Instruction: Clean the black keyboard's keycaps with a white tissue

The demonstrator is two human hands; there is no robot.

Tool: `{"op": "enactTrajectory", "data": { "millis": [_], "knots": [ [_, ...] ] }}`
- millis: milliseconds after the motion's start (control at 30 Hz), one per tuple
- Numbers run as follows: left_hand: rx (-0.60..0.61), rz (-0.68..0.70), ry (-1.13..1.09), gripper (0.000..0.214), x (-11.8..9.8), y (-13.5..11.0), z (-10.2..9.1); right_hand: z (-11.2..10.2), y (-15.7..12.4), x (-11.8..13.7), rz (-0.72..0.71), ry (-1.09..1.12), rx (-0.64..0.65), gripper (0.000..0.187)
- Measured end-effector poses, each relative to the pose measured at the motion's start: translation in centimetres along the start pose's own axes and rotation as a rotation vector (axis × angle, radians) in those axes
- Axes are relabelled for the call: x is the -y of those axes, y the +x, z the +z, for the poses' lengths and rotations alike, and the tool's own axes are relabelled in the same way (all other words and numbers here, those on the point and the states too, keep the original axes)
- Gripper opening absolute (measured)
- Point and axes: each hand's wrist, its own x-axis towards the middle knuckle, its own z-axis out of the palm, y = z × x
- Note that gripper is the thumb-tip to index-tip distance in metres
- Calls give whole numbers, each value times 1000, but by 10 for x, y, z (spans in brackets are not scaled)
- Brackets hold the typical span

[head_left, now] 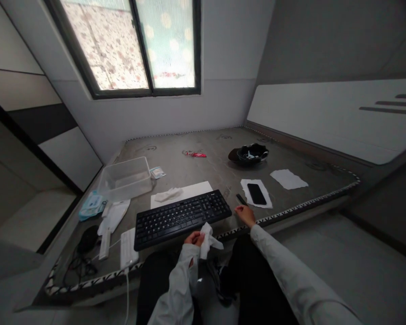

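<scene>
My left hand (193, 239) is closed around a crumpled white wipe (208, 239) just in front of a black keyboard (181, 216) that lies on a bare grey mattress (206, 167). My right hand (245, 214) rests on the mattress to the right of the keyboard, fingers curled beside a small dark object (241, 199); I cannot make out whether it grips it. A black phone (256, 193) lies on a white tissue (248, 185) just beyond that hand.
A clear plastic tub (125, 178), a wet-wipe pack (90, 204), a black mouse (87, 239), white cables and a power strip (127, 247) lie at left. White paper with a crumpled tissue (169, 194) sits behind the keyboard. A black cap (248, 154), a red wrapper (196, 154) and another tissue (288, 178) lie farther back.
</scene>
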Motion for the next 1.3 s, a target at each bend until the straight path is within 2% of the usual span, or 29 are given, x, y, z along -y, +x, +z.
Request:
{"op": "enactTrajectory", "data": {
  "millis": [100, 233, 400, 533, 700, 833, 1000, 1167, 1300],
  "knots": [
    [13, 9, 9, 46, 4, 5, 1, 14, 7, -7, 18, -26, -4, 16],
    [13, -6, 49, 45, 9, 12, 1, 32, 23, -1, 29, -39, -19, 21],
    [32, -58, 40, 51, 18, 25, -3, 47, 29, 4, 67, -28, -42, 15],
    [38, -65, 30, 57, 27, 34, -4, 49, 20, 2, 58, 22, -77, 14],
    [29, -43, 19, 59, 30, 36, 4, 41, 6, 5, 7, 148, -160, 22],
    [36, 27, 31, 53, 24, 26, 12, 26, -14, 15, -59, 264, -183, 26],
    [55, 80, 23, 54, 18, 16, 15, 0, -53, 25, -121, 382, -199, 29],
    [5, 139, -24, 57, 23, 17, 17, -19, -99, 37, -184, 490, -112, 32],
    [-51, 152, -73, 56, 34, 21, 19, -23, -135, 53, -200, 555, 16, 27]
  ]
}}
